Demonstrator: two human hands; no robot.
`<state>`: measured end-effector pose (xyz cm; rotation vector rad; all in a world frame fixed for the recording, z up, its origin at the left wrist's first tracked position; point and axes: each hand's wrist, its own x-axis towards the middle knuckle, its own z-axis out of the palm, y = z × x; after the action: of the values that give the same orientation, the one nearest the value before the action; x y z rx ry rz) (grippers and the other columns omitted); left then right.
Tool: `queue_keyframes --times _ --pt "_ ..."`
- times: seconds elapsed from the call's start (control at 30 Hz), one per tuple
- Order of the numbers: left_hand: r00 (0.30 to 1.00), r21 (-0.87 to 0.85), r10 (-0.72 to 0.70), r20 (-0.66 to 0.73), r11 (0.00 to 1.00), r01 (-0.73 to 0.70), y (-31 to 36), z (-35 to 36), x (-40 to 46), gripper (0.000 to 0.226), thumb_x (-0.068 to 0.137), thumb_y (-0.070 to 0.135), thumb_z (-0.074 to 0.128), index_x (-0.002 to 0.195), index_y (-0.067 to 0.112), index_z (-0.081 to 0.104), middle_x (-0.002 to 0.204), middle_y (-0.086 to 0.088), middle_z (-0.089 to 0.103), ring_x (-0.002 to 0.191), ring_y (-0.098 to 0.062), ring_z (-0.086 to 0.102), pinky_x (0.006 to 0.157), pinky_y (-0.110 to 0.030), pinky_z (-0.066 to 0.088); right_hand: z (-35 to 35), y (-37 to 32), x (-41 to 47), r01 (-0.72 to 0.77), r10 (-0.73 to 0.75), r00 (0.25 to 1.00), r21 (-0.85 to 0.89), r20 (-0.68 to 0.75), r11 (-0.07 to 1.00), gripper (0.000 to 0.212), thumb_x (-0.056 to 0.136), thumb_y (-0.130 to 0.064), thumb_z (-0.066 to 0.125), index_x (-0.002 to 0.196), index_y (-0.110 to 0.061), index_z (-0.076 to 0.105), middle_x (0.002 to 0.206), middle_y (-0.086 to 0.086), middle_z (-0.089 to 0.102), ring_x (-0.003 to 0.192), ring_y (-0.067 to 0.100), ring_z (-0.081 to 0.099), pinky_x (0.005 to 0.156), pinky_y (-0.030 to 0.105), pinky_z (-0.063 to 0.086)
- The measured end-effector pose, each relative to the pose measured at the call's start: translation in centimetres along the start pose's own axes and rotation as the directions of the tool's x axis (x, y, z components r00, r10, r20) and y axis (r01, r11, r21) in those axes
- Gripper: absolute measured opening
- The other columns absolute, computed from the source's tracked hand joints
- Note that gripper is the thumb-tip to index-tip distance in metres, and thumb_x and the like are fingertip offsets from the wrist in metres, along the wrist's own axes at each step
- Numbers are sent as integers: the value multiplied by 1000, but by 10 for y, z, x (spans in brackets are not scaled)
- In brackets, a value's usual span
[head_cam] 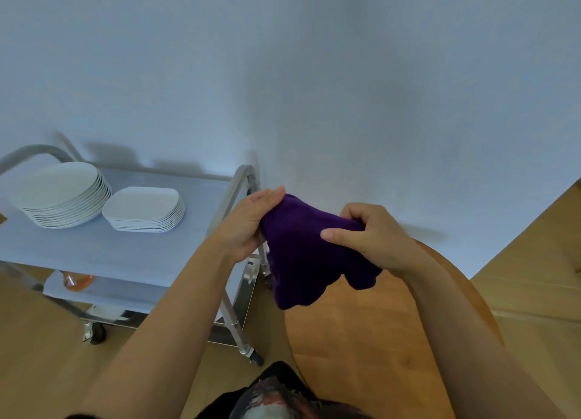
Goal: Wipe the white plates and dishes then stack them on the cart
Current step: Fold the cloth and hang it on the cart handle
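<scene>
A purple cloth [301,255] hangs in mid-air between both hands, above the wooden table's edge. My left hand [251,223] grips its upper left corner. My right hand [367,233] pinches its upper right part, thumb pressed across the front. On the metal cart's top shelf [125,248] at the left stand two stacks: round white plates [63,195] and, to their right, rounded rectangular white dishes [144,209]. Neither hand touches the stacks.
A round wooden table [355,340] lies below the cloth at centre right. The cart's lower shelf holds an orange translucent object [77,281]. The cart's upright handle [243,176] stands just left of my left hand. A pale wall fills the background.
</scene>
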<state>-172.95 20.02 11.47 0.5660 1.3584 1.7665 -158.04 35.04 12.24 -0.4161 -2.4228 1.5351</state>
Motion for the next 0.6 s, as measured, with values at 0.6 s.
queue_keyframes --times 0.6 --pt "955 558 294 35 787 -262 -65 45 -2 28 84 17 67 109 24 55 99 12 66 95 -1 63 80 -19 52 -2 -13 20 -326 256 945 547 202 771 64 65 -11 73 125 -5 52 118 19 61 104 35 61 90 45 53"
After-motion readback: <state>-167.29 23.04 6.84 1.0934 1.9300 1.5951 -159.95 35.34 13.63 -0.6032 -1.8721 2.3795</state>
